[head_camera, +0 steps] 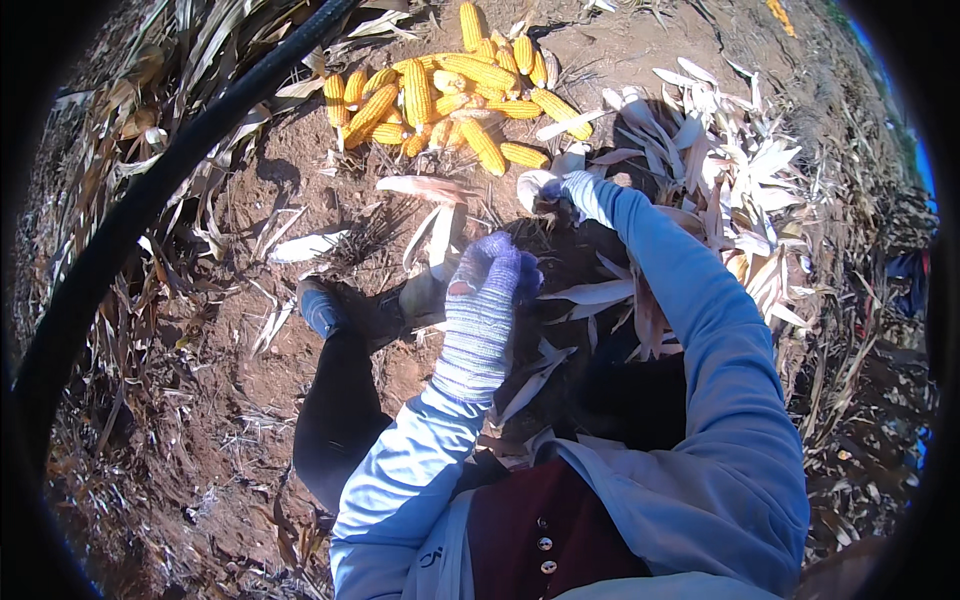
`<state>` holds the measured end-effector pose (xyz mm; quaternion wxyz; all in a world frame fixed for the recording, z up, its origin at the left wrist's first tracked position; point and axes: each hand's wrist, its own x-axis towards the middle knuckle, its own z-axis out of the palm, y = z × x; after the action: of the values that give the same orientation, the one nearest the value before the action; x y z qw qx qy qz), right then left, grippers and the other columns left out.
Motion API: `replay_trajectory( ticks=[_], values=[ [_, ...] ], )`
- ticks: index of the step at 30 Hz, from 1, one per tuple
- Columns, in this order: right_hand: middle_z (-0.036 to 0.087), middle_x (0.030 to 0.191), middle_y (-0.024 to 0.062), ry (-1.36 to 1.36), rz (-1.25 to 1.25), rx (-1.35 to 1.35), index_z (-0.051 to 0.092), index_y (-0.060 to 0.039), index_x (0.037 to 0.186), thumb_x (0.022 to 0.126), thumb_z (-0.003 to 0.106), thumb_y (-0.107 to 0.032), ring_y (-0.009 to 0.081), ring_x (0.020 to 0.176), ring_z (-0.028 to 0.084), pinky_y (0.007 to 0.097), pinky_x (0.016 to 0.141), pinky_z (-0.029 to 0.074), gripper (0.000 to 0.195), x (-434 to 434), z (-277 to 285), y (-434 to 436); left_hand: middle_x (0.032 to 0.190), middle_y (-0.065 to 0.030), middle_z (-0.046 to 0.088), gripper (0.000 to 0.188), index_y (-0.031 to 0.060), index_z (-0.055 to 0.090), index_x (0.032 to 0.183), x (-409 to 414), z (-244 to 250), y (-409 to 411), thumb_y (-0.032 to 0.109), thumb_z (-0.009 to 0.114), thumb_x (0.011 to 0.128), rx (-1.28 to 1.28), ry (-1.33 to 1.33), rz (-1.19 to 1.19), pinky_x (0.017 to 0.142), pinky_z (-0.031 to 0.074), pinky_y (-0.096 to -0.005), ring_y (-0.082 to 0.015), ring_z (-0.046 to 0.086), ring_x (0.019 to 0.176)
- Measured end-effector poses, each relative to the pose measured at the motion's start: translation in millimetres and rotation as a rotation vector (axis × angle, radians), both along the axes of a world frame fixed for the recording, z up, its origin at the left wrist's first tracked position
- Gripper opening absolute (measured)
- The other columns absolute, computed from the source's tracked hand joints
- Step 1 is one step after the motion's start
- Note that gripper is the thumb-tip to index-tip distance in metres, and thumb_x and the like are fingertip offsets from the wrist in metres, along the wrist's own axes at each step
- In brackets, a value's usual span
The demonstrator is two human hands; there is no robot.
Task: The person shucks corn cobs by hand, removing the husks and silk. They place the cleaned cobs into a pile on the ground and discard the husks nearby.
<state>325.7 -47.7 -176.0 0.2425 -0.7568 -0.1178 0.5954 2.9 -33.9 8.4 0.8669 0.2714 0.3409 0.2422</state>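
Observation:
My left hand (491, 266), in a purple and white striped knit glove, is curled above the soil in front of my body. Whether its fingers enclose anything is hidden from this angle. Farther forward and to the right, my right hand (574, 191) wears a similar glove and has its fingers closed on a pale dry corn husk (531, 189). Just beyond the hands lies a heap of husked yellow corn ears (416, 94). A loose husk (424, 187) rests on the ground between the heap and my left hand.
A large pile of stripped husks (739, 176) lies right of my right arm. Dry corn stalks and leaves (187, 112) cover the left side. A dark curved strap or tube (180, 157) crosses the upper left view. My shoe (321, 306) rests on brown soil (247, 375).

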Motion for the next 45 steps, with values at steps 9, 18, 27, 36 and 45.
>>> replay_trajectory(
  ticks=[9, 18, 27, 36, 45],
  values=[
    [0.060, 0.065, 0.0053, 0.052, -0.229, 0.079, 0.064, -0.0102, 0.088, 0.082, 0.067, -0.031, 0.0171, 0.045, 0.051, 0.0292, 0.040, 0.042, 0.022, -120, 215, -49, 0.125, -0.0203, 0.044, 0.070, 0.0056, 0.041, 0.130, 12, -14, -5, 0.007, 0.076, 0.069, 1.237, 0.321, -0.077, 0.097, 0.042, -0.0365, -0.0336, 0.049, 0.111],
    [0.063, 0.075, 0.0070, 0.268, -0.253, 0.330, 0.063, -0.0048, 0.095, 0.085, 0.063, -0.031, 0.0115, 0.052, 0.054, 0.0242, 0.043, 0.041, 0.028, -155, 239, -74, 0.112, -0.0088, 0.057, 0.059, 0.0023, 0.044, 0.126, 5, 12, 27, 0.007, 0.073, 0.075, 0.805, -0.006, -0.436, 0.089, 0.046, -0.0286, -0.0172, 0.054, 0.103],
    [0.064, 0.082, 0.0099, 0.257, -0.188, 0.339, 0.060, -0.0049, 0.106, 0.090, 0.058, -0.026, 0.0144, 0.063, 0.059, 0.0271, 0.052, 0.047, 0.026, -132, 234, -82, 0.095, -0.0052, 0.062, 0.036, 0.0003, 0.055, 0.113, 6, 8, 30, 0.022, 0.066, 0.086, 0.767, 0.006, -0.183, 0.072, 0.048, -0.0259, -0.0113, 0.057, 0.081],
    [0.065, 0.089, 0.0098, -0.084, 0.151, 0.326, 0.059, -0.0049, 0.111, 0.091, 0.057, -0.026, 0.0181, 0.078, 0.061, 0.0290, 0.067, 0.049, 0.029, -58, 144, -143, 0.092, -0.0054, 0.061, 0.032, 0.0043, 0.056, 0.105, -7, -1, 86, 0.032, 0.061, 0.090, 0.166, -0.012, 0.396, 0.066, 0.054, -0.0291, -0.0153, 0.061, 0.077],
    [0.064, 0.107, 0.0148, -0.748, 1.131, 0.544, 0.057, -0.0035, 0.117, 0.090, 0.059, -0.029, 0.0268, 0.099, 0.060, 0.0330, 0.086, 0.046, 0.037, -82, 155, -118, 0.100, -0.0044, 0.060, 0.042, 0.0043, 0.053, 0.117, -11, -1, 83, 0.031, 0.065, 0.087, 0.369, 0.169, 0.323, 0.078, 0.049, -0.0302, -0.0156, 0.057, 0.088]
  ],
)
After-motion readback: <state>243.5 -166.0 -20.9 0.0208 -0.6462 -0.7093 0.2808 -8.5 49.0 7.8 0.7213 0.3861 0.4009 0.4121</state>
